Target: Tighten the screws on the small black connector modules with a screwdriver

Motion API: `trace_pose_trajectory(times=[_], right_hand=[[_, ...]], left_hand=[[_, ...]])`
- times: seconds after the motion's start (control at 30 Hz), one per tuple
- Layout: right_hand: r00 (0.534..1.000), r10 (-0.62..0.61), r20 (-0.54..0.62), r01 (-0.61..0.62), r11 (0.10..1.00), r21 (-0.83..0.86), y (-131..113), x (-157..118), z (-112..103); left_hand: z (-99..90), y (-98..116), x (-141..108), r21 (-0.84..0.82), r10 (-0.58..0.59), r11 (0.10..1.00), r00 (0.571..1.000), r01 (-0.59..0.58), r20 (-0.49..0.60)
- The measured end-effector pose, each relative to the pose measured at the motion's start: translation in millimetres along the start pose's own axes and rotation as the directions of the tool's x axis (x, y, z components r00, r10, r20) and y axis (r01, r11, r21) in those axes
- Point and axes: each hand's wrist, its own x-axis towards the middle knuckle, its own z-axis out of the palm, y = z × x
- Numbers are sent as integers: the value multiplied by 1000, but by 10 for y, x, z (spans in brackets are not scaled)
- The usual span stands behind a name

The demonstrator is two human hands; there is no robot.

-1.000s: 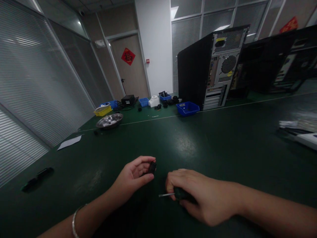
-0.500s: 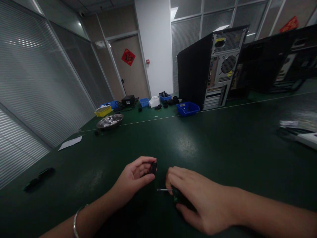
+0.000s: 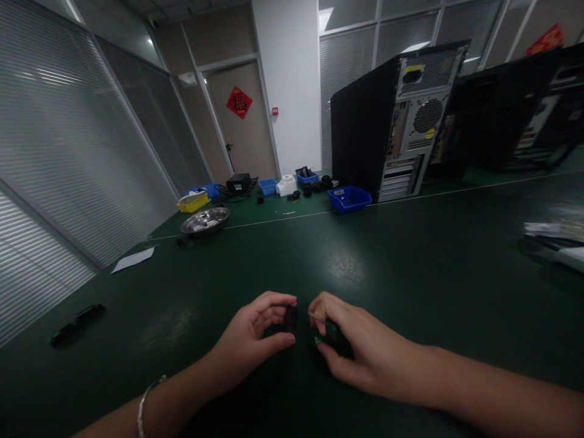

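Between the thumb and fingers of my left hand [image 3: 258, 331] is a small black part [image 3: 291, 319], held up over the green table [image 3: 219, 274]. Its exact kind is too dark to make out. My right hand [image 3: 358, 340] is wrapped round a screwdriver [image 3: 335, 337] with a dark green handle. The metal shaft is short in view and points left toward the black part, with a small gap between them. Most of the handle is hidden by my palm.
Dark pieces [image 3: 77, 324] lie at the left, near a white paper [image 3: 134, 260]. Farther back stand a metal bowl [image 3: 205, 221], a yellow tray [image 3: 193, 202], a blue bin [image 3: 349, 199] and a black computer tower [image 3: 365, 128]. A white-and-black item [image 3: 556, 246] lies at the right edge.
My right hand has raised and turned the screwdriver, so its tip sits higher, nearer the black part. My left hand has shifted slightly right, its thumb and fingertips a little farther apart.
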Motion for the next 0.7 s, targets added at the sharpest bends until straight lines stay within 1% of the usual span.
trace_pose_trajectory(times=[0.1,0.2,0.33,0.43,0.53,0.7], right_hand=[[992,25,-122,-16,997,73,36,14,41],[985,20,-172,3,991,135,24,21,68],[989,8,-150,22,980,198,-13,13,95],[992,24,-124,4,975,222,-27,4,112],[994,50,-102,-23,970,243,-26,1,133],[991,54,-125,-19,965,261,-11,0,184]], left_hand=[[76,6,-38,89,60,994,998,-63,33],[132,-3,-65,136,85,987,995,-90,43],[169,-1,-80,170,54,983,996,-65,69],[185,25,-81,188,56,980,995,-71,85],[197,49,-76,199,57,977,996,-71,76],[221,52,-67,209,58,976,996,-69,61]])
